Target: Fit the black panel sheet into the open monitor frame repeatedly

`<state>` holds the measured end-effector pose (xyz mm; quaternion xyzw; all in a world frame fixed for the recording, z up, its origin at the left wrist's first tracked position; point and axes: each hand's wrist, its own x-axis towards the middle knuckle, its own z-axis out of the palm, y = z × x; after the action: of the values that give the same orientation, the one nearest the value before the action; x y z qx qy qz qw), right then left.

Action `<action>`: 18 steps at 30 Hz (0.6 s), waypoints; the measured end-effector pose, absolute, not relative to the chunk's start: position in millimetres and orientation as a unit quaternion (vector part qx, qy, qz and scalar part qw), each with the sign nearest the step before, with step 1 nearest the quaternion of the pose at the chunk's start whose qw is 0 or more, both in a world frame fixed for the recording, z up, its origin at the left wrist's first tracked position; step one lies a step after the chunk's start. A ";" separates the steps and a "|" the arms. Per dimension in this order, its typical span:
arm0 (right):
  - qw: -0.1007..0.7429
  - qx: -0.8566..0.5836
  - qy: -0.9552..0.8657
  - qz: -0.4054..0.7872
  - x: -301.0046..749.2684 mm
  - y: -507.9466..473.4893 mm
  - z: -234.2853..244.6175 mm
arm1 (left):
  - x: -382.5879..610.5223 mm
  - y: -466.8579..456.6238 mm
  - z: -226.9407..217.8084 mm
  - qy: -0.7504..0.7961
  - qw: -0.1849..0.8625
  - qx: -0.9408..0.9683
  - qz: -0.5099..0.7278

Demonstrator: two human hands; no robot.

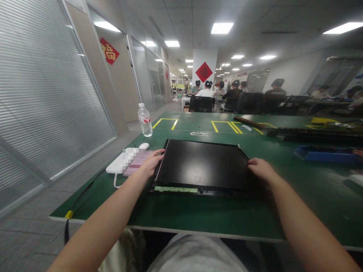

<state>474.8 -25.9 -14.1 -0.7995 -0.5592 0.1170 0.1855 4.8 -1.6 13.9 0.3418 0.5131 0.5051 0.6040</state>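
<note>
Left grip (151, 162) lies pretty flat against the left edge of the panel (201, 164). Its fingers are stretched out and close together, touching the frame rather than wrapped round it. Right grip (262, 170) sits on the panel's right edge with the fingers curled down over it. Can't tell from the head cam if they actually hook under, so clamping or just resting, no idea.

The panel is a big black flat slab lying on the green tabletop (198, 219), right in front of the person, between both forearms. A thin green board strip (176, 189) runs along the panel's near edge.

Just left of the panel, right by the left grip, there's a phone (138, 160) with a pinkish screen, and further left a white block (117, 166) with a white cable. Behind the panel's left corner sits a small white oval thing (144, 146), and further back an upright bottle (145, 120). Well off to the panel's right is a blue tray (323, 154). Far behind the panel, people (208, 90) sit at other tables.
</note>
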 end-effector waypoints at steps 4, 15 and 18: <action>0.178 -0.800 -0.562 0.112 473.4 -26.5 -12.9 | 3.8 -3.0 14.1 0.504 0.612 0.356 0.494; 0.185 -0.800 -0.560 0.109 467.5 -29.9 -9.8 | 4.5 0.7 11.3 0.493 0.614 0.369 0.494; 0.188 -0.800 -0.558 0.116 467.2 -30.1 -9.6 | 4.4 -0.6 13.0 0.499 0.597 0.364 0.512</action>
<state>467.2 -30.1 -9.6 -0.7998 -0.5582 0.1155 0.1879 4.4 -0.6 13.0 0.3641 0.4985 0.5123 0.5970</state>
